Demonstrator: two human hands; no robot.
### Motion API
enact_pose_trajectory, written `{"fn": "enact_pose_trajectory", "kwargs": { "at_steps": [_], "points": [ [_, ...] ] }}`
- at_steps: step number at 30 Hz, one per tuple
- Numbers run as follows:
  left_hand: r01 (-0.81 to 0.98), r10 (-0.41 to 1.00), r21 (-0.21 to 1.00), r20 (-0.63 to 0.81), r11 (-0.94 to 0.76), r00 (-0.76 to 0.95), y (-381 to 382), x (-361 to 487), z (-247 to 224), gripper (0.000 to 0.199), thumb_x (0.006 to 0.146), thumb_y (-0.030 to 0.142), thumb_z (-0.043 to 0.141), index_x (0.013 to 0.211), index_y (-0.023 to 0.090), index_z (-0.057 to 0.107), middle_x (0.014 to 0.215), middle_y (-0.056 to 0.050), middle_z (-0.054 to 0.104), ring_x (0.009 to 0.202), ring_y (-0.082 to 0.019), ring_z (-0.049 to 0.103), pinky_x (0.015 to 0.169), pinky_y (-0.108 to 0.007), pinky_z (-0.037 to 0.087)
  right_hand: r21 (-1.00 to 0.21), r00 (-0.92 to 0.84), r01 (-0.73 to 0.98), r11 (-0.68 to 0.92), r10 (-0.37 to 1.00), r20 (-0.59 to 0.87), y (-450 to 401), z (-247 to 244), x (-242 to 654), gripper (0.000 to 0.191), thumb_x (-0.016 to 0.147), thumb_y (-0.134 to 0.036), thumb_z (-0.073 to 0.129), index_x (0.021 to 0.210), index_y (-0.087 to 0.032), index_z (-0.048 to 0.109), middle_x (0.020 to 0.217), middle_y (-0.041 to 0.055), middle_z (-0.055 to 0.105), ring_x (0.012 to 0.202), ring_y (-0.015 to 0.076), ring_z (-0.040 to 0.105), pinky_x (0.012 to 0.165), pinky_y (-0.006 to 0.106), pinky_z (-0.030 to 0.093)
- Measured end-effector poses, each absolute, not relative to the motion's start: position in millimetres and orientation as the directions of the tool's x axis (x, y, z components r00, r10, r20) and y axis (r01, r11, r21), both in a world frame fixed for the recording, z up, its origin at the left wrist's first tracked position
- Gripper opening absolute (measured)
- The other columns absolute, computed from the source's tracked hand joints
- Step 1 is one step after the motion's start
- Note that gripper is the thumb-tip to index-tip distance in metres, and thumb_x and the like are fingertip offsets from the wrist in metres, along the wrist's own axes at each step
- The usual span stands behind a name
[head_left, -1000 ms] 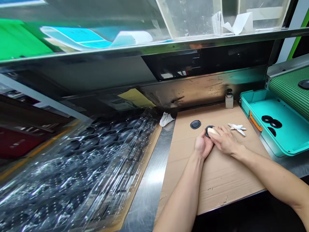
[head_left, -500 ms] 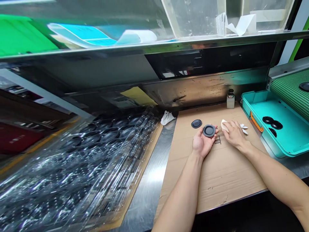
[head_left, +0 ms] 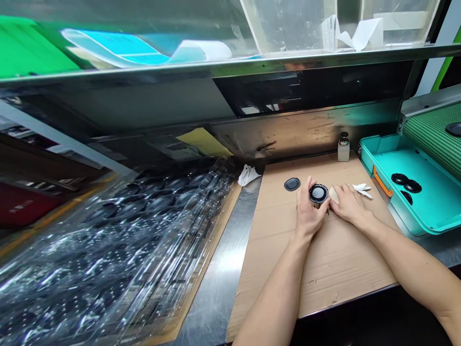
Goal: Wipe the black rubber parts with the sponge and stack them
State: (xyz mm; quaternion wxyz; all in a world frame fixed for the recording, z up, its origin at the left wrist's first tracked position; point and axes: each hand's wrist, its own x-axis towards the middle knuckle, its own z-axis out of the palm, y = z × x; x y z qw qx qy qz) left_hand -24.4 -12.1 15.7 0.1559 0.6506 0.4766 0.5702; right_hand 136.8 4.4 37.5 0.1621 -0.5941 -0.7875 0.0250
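Observation:
Between the thumb and fingers of my left hand [head_left: 310, 215] is a round black plastic part [head_left: 319, 193], its ringed face with a raised rim turned up toward me. My right hand [head_left: 348, 203] is closed on a cream-coloured pad [head_left: 333, 195], which sits close beside the part's right edge. A second round black part [head_left: 292, 184] lies flat on the cardboard sheet [head_left: 345, 259], left of my hands. Just beyond my right hand is a crumpled white cloth or tissue [head_left: 363, 189].
A small bottle with a black cap [head_left: 344, 148] stands at the back. To the right are a teal tray [head_left: 432, 206] holding several black parts and a green conveyor belt [head_left: 437, 139]. Clear plastic trays of black parts [head_left: 144, 240] fill the left. A metal shelf [head_left: 230, 68] runs overhead.
My left hand has turned the black part over, so its other face now shows. My right hand with the pad has stayed close by, and the hands are nearer together.

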Motion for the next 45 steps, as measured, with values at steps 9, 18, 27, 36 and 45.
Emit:
{"fn": "enact_pose_trajectory", "kwargs": {
  "at_steps": [9,18,27,36,45],
  "points": [
    [0.462,0.79,0.74,0.6,-0.488,-0.126,-8.2,-28.2,12.5,0.087,0.082,0.03,0.078,0.157,0.026,0.033,0.14,-0.014,0.06,0.133,-0.028,0.055,0.115,-0.043,0.041,-0.62,-0.056,0.72,0.312,0.916,0.397,20.0,36.1,141.7,0.057,0.083,-0.034,0.067,0.136,-0.015,0.057,0.126,0.014,0.064,0.116,0.0276,0.06,0.1,0.037,0.047],
    [0.454,0.834,0.744,0.551,-0.491,0.0,-5.2,-32.5,6.0,0.088,0.074,0.015,0.073,0.155,0.024,0.042,0.137,-0.012,0.063,0.13,-0.029,0.055,0.114,-0.045,0.042,-0.681,-0.431,0.468,0.563,0.818,0.38,3.6,50.3,132.7,0.051,0.076,-0.031,0.075,0.126,-0.021,0.071,0.104,0.005,0.069,0.095,0.0212,0.066,0.088,0.032,0.052],
    [-0.383,0.992,0.919,-0.117,0.092,-0.043,1.6,-29.6,20.6,0.051,0.097,0.057,0.05,0.116,0.011,0.062,0.096,-0.017,0.075,0.063,-0.018,0.068,0.047,-0.023,0.043,-0.662,-0.081,0.665,0.345,0.915,0.395,20.7,33.0,140.9,0.05,0.082,-0.043,0.069,0.126,-0.019,0.068,0.119,0.0105,0.068,0.11,0.027,0.064,0.096,0.038,0.05],
    [-0.601,0.952,0.744,-0.281,0.294,0.117,0.9,-37.1,34.9,0.048,0.105,0.036,0.032,0.097,0.006,0.068,0.097,-0.02,0.075,0.06,-0.014,0.064,0.046,-0.021,0.046,-0.401,-0.299,0.84,0.364,0.929,0.218,15.2,29.9,143.9,0.046,0.089,-0.041,0.062,0.132,-0.024,0.064,0.119,0.0075,0.065,0.107,0.0251,0.064,0.087,0.031,0.047],
    [-0.306,0.978,0.93,-0.21,0.205,0.017,0.1,-41.4,28.8,0.041,0.097,0.049,0.048,0.107,0.014,0.066,0.085,-0.011,0.072,0.053,-0.013,0.06,0.043,-0.022,0.039,-0.376,-0.315,0.849,0.372,0.926,0.206,15.1,31.7,144.2,0.046,0.091,-0.043,0.06,0.133,-0.024,0.063,0.118,0.007,0.064,0.106,0.0246,0.063,0.086,0.031,0.045]
  ]
}}
